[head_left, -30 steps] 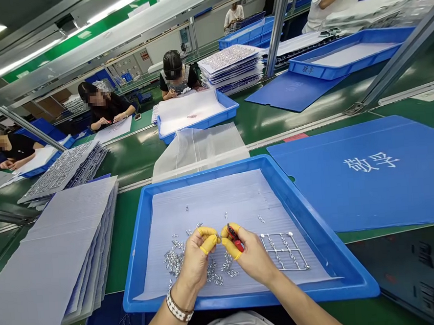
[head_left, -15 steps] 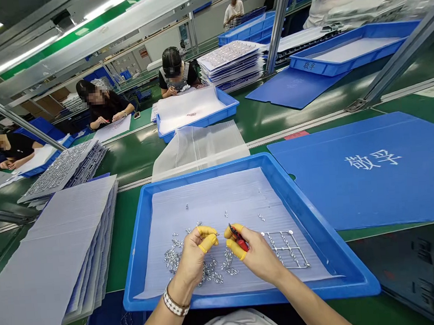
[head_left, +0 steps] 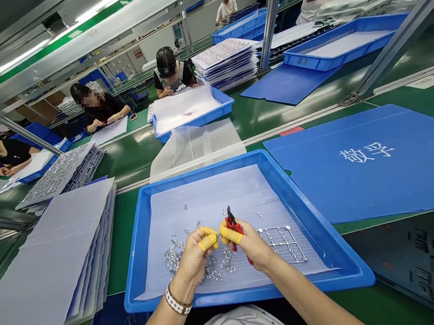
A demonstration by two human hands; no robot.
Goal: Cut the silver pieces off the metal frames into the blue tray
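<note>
Yellow finger cots cover the thumb and fingertips of both my hands. My left hand [head_left: 196, 252] pinches a tiny piece, too small to make out well, above the tray's middle. Close beside it, my right hand [head_left: 246, 241] is closed around red-handled nippers [head_left: 230, 223], whose dark jaws point up and away. Its yellow fingertips come near the left ones; I cannot tell if they touch. Small shiny silver parts [head_left: 173, 256] lie piled below and left of my left hand. A silver sprue frame [head_left: 295, 246] with parts on it rests right of my right hand.
A blue tray [head_left: 135, 236] lined with a white sheet surrounds my work. Stacked white sheets [head_left: 77, 225] stand on the left, and a blue board [head_left: 368, 182] lies on the right. Across the bench are more trays, a metal post [head_left: 271, 27] and several people, including a person [head_left: 103, 108] handling small parts.
My right hand has turned and moved closer to my left fingertips. The nippers have swung from beside the fingers to pointing upward. The view has shifted slightly.
</note>
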